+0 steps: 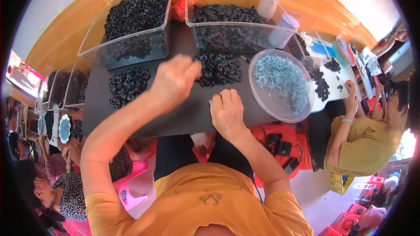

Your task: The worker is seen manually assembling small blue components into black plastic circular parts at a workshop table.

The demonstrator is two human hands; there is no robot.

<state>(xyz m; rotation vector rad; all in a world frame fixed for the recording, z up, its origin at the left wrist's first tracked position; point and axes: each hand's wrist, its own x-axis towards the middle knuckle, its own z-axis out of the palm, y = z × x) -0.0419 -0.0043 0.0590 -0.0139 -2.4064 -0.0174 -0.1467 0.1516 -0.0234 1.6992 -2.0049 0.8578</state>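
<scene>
My left hand [176, 79] is closed over the dark table [175, 120], its fingertips by a heap of small black plastic parts [221, 70]. Whatever those fingers hold is hidden. Near the table's front edge, my right hand [227, 112] has its fingers curled together, and I cannot make out what is in them. Left of my left hand lies a second heap of ring-like black parts [128, 86]. To the right of my right hand, a round clear plastic lid or shallow tray [267, 102] holds a mass of small pale blue pieces that look like springs [282, 78].
Two clear plastic bins, one at left [167, 28] and one at right [245, 25], stand along the back, full of black parts. A red bag [178, 6] sits between them. People work on both sides; the person at right [365, 140] handles similar parts. A red stool [280, 148] stands below.
</scene>
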